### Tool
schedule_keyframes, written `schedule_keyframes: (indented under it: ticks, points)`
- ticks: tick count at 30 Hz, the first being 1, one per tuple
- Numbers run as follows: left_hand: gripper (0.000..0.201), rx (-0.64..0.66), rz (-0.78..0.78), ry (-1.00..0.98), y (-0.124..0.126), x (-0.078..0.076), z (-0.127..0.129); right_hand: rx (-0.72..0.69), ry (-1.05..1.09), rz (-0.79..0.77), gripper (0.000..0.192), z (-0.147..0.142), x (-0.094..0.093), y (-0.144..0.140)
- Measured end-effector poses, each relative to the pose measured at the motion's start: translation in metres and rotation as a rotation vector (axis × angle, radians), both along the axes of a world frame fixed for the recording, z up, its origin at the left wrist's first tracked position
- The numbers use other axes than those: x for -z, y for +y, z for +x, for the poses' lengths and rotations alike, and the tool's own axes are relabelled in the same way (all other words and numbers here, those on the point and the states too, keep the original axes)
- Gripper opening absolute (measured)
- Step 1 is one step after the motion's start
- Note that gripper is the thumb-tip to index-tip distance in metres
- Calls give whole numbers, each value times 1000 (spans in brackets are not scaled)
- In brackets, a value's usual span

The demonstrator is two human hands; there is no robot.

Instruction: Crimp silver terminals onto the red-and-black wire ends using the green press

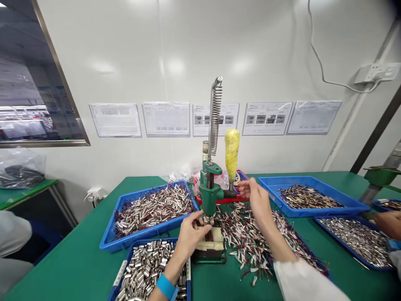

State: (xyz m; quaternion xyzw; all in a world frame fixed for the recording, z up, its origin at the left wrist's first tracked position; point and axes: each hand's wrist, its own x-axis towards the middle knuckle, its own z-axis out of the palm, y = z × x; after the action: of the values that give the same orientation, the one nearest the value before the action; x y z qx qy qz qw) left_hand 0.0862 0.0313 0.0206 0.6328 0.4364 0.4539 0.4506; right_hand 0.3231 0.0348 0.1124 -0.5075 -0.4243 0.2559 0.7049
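- Head view: we see a green hand press (209,194) standing at the centre of the frame
- Our left hand (189,234), just below centre, narrows thumb and fingers at the press; we cannot tell whether they grip a part
- Our right hand (258,200), right of centre, hovers with loosely bent fingers near the yellow handle (232,154)
- Wired parts (247,234) lie heaped lower right; metal cylinders (144,267) fill a blue tray (115,291) lower left

5 sheets (166,119) on white wall (266,50), window (25,83) at left; socket strip (377,72), cable (324,79)
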Motion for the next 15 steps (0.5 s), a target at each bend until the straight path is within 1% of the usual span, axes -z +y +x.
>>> schedule_keyframes:
  ticks: [2, 3, 4, 5, 6, 7, 8, 9, 10, 12, 13, 14, 15]
  points:
    - [66, 16, -54, -17, -6, 3, -7, 3, 41, 22, 72, 5, -38, 28]
    - [70, 26, -70, -18, -9, 3, -11, -17, 51, 22, 73, 4, -53, 36]
    - [68, 32, -73, -14, -13, 2, -14, -41, 56, 29, 75, 0, -65, 40]
    - [64, 29, -65, -9, -16, 1, -17, -79, 56, 52, 76, -5, -73, 38]
    - [59, 18, -55, -7, -19, -1, -19, -121, 53, 88, 77, -12, -78, 31]
    - [55, 8, -45, -3, -21, -4, -21, -198, 34, 186, 75, -19, -82, 18]
    - [52, 0, -39, 4, -22, -7, -21, -254, 24, 278, 71, -27, -85, 4]
    - [50, -8, -31, 11, -23, -10, -21, -293, 28, 338, 66, -34, -86, -12]
    - [48, -12, -27, 18, -23, -12, -20, -333, 28, 363, 63, -40, -88, -27]
    - [44, -2, -27, 34, -20, -15, -14, -361, 12, 367, 57, -45, -85, -51]
    - [41, -2, -20, 37, -18, -16, -11, -349, -5, 358, 55, -45, -79, -59]
    - [37, -10, -9, 35, -15, -15, -7, -312, -27, 347, 51, -41, -70, -66]
    - [32, -18, 2, 33, -12, -15, -3, -260, -62, 322, 47, -35, -55, -72]
